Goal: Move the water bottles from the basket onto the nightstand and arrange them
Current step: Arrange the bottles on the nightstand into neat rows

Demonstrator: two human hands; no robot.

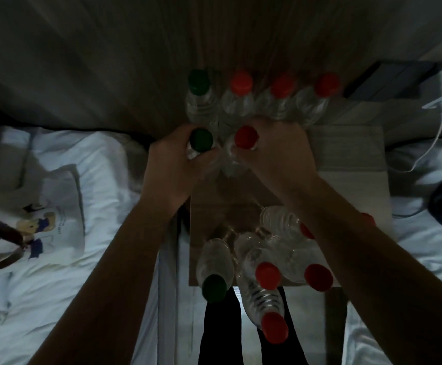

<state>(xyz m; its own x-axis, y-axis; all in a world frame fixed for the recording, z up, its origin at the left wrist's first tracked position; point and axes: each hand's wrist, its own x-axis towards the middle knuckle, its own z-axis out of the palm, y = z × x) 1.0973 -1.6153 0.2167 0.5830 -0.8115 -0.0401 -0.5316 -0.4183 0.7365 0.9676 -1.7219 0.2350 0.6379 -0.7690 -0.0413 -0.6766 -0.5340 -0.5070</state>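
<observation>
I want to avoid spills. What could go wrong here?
1. The front bottles stand crowded at the nightstand edge; the right forearm passes just above them and may tip one off.
2. The left hand and right hand each set a bottle close to the back row, which could topple.

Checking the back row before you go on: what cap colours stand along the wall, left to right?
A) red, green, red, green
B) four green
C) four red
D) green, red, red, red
D: the back row shows a green-capped bottle at the left end, then three red-capped bottles to its right, all upright on the nightstand.
</observation>
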